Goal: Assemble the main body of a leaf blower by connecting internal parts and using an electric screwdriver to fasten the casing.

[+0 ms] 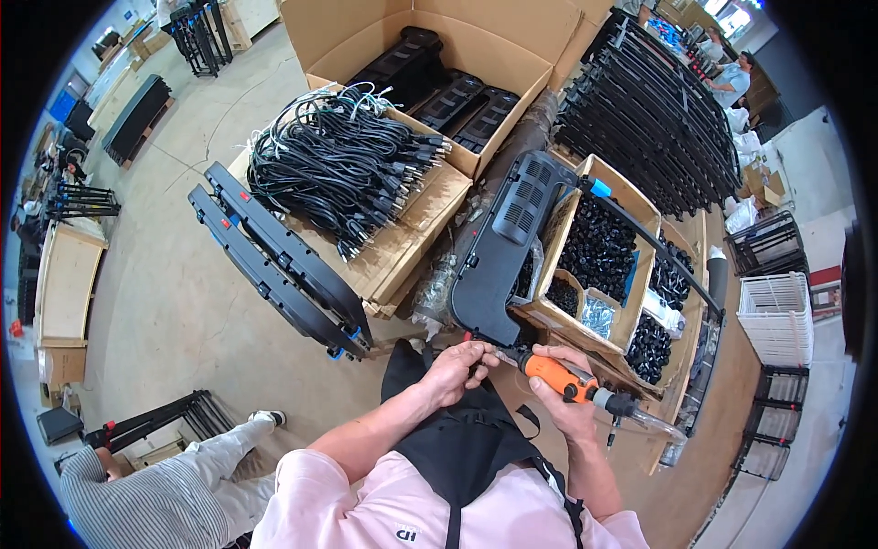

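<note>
My right hand [569,403] grips an orange electric screwdriver [554,375] that lies almost level, its grey rear end to the right and its shaft toward the left. At the shaft's tip, the fingers of my left hand [455,373] are pinched together; what they hold, if anything, is too small to make out. Just beyond both hands stands a long black plastic housing [494,284] with a vented box on its upper part. Its rounded lower end is close to my fingers. A red spot shows beside my left fingertips.
Right of the housing, a divided cardboard box [585,329] holds many small black parts and clear bags. Bundled black cables [320,165] lie on cardboard. Two black curved housings [274,265] lean at left. Behind stands an open carton [512,128]. A person in a striped shirt [151,499] is lower left.
</note>
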Motion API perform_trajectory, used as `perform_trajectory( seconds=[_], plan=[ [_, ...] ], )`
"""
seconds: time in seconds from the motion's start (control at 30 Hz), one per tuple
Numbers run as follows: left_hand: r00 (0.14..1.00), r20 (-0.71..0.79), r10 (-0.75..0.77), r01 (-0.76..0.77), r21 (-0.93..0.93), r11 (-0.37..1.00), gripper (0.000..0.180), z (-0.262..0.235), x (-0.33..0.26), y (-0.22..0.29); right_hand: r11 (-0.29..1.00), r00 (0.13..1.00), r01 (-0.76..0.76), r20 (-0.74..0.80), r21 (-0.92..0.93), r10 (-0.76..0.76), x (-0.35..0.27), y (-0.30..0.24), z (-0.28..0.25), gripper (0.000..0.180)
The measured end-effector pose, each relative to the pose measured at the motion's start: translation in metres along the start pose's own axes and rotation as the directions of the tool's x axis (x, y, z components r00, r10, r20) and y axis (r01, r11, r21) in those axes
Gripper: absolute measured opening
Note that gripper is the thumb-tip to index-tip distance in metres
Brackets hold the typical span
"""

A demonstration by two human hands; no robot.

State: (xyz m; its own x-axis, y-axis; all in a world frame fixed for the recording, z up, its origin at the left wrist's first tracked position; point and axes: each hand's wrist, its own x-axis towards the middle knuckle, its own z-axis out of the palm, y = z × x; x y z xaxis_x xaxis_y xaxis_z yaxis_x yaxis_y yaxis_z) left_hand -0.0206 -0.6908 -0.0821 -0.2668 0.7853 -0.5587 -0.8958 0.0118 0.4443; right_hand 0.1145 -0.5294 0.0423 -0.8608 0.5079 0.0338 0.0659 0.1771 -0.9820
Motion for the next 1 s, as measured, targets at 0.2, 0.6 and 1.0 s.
perform_trajectory(
  seconds=[0.2, 0.6, 1.0],
  plan=[
    [0.992, 0.000, -0.128, 0.121, -0.322, 0.939, 0.023, 0.002, 0.005, -0.003, 0.996, 0.997, 0.072, 0.037, -0.058, -0.070, -0.004, 0.007, 0.009, 0.043],
    [0.985, 0.055, -0.161, 0.165, -0.536, 0.828, 0.022, 0.000, 0.006, -0.011, 0.992, 0.992, 0.088, 0.101, -0.089, -0.079, -0.001, -0.003, 0.022, 0.045],
    [0.974, -0.086, -0.208, 0.176, -0.286, 0.942, 0.033, -0.010, -0.002, -0.014, 0.982, 0.995, 0.010, 0.104, -0.188, 0.010, 0.032, 0.003, 0.047, 0.046]
  ],
)
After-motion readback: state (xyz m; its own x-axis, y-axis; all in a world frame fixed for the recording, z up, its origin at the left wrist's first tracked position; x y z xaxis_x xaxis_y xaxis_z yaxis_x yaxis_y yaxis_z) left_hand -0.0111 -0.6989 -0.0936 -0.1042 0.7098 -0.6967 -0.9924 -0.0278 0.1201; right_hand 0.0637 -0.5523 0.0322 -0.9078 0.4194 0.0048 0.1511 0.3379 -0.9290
